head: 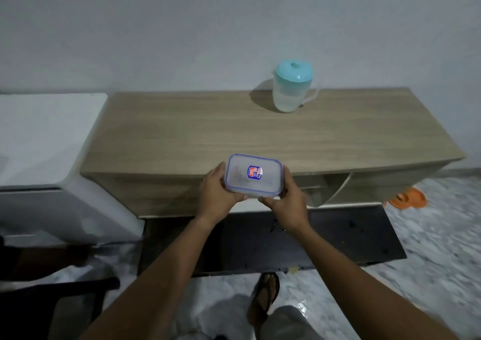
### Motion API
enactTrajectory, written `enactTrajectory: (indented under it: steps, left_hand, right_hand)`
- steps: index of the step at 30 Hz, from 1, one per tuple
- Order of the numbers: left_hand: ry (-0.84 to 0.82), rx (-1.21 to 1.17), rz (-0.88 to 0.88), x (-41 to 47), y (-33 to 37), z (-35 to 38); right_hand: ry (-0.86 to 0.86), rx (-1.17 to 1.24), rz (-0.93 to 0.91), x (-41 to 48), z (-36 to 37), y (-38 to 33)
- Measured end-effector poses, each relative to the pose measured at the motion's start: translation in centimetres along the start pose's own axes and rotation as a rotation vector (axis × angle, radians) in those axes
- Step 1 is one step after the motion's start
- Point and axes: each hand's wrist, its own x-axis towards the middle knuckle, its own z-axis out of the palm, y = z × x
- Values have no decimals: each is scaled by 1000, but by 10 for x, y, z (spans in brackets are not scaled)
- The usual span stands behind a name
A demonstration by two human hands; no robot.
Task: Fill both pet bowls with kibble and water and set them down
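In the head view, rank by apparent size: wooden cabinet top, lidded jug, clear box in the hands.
1. wooden cabinet top, by far.
2 and 3. jug and clear box look alike; the box is nearer, so unranked.

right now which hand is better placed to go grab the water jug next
Right, probably. The jug stands at the back right of the wooden cabinet top, its handle turned right. Both the left hand and right hand grip the lidded container, so the left would need to hold it alone.
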Motion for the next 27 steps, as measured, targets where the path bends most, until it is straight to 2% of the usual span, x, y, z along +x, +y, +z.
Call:
enactTrajectory:
  steps: [2, 5, 11, 19, 23, 27]
  left_hand:
    - [15, -115, -56, -28, -19, 10]
    - [57, -159, -111, -53, -42, 29]
    - [218, -202, -289, -45, -98, 72]
    - [354, -318, -292, 45, -199, 119]
    - [370, -213, -290, 76, -231, 134]
    - [399, -79, -309, 94, -261, 138]
  right_hand:
    - [16, 3, 21, -25, 3, 18]
    - [3, 7, 87, -44, 3, 42]
    - [-53, 9, 223, -15, 24, 106]
    - [-120, 33, 116, 107, 98, 217]
    - [-72, -5, 93, 141, 118, 243]
    - [-14, -160, -8, 157, 133, 252]
